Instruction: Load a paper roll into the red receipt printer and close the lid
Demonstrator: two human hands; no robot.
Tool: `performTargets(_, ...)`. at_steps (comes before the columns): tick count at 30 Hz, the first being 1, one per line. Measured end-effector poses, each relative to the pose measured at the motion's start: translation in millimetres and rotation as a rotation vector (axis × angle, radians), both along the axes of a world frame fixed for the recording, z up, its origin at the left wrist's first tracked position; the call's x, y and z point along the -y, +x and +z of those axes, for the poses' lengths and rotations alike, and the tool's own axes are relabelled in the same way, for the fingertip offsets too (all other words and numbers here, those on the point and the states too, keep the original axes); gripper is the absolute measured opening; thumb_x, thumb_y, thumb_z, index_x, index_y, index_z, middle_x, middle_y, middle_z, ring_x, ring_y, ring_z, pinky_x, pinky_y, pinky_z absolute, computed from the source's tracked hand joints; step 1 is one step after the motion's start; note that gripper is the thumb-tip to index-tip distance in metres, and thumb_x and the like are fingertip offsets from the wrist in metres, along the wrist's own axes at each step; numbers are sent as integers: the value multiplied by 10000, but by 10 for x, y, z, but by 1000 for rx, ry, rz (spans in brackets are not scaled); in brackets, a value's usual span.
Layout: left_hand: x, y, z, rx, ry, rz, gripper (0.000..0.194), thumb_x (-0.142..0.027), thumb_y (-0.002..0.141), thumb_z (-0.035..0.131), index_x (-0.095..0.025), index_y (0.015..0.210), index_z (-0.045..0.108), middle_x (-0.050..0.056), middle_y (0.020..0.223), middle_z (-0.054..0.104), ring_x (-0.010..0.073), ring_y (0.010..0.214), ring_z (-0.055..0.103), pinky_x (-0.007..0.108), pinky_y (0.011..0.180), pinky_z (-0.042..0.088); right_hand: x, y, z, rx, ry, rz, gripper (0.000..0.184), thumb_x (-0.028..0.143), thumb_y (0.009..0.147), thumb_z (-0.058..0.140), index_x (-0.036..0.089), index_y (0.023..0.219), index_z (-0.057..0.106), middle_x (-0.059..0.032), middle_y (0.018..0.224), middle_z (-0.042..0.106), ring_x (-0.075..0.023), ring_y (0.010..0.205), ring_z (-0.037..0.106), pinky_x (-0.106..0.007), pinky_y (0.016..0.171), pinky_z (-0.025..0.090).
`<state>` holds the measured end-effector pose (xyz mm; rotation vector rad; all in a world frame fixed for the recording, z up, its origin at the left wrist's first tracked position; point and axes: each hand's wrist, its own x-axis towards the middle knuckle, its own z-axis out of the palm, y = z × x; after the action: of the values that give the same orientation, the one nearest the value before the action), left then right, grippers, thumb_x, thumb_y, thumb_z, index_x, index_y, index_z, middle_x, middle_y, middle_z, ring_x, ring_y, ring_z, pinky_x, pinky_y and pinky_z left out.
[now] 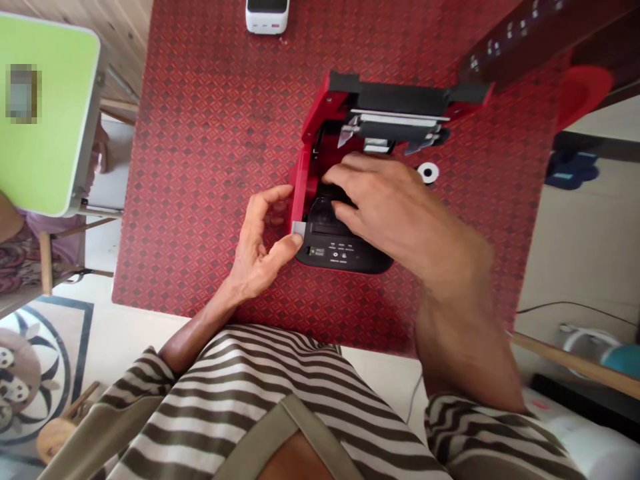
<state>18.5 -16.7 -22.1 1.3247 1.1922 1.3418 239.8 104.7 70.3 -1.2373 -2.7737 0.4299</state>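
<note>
A red and black printer [345, 260], which looks like a label or receipt printer, lies on the table with its lid [405, 100] swung up, showing rollers inside. My left hand [263, 243] holds its left side, thumb on the grey front corner and fingers curled against the outer red wall. Inside the open body is my right hand [395, 207], fingers bent and thumb apart from the index finger near a black inner part [323, 213]. Whatever its fingertips grip is hidden. A small white roll with a black core [429, 173] sits just right of my right hand.
The table has a red patterned cover [210, 133]. A white device [267, 17] stands at its far edge. To the left is a green folding table [50, 120], with part of another person [7, 220] beside it. A dark glossy chair part [520, 40] reaches over the far right corner.
</note>
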Motion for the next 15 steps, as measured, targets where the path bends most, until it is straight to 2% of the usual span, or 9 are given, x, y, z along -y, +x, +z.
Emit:
performTargets(4,0,3,-22,-4,9,-6,736,-789,1172,869,-420,1777,669,110,1632,774,393,1485,779,600,1235,692,-1,73,11,-95,3,-46,225,141,1085,721,271,1238,822,-138,1260,895,-423,1208,877,-589,1103,704)
performTargets(9,-6,7,-38,-18,19,-3,739,-811,1186,835,-424,1789,653,108,1660,773,398,1501,788,596,1213,713,32,167,144,-182,-38,-40,221,196,1084,776,283,1280,826,-119,1262,905,-433,1231,900,-592,1115,719)
performTargets(11,-8,5,-37,-18,20,-2,729,-807,1193,829,-425,1789,654,107,1668,772,400,1511,789,600,1230,709,67,185,190,-214,-45,-54,261,192,1086,774,286,1323,829,-111,1272,908,-424,1240,908,-580,1122,726)
performTargets(15,-11,-7,-41,-44,24,-5,738,-812,1193,817,-418,1793,646,114,1674,774,402,1515,792,613,1258,710,205,214,283,-314,2,-102,309,185,1074,769,317,1346,836,-67,1246,927,-371,1138,921,-560,1077,757)
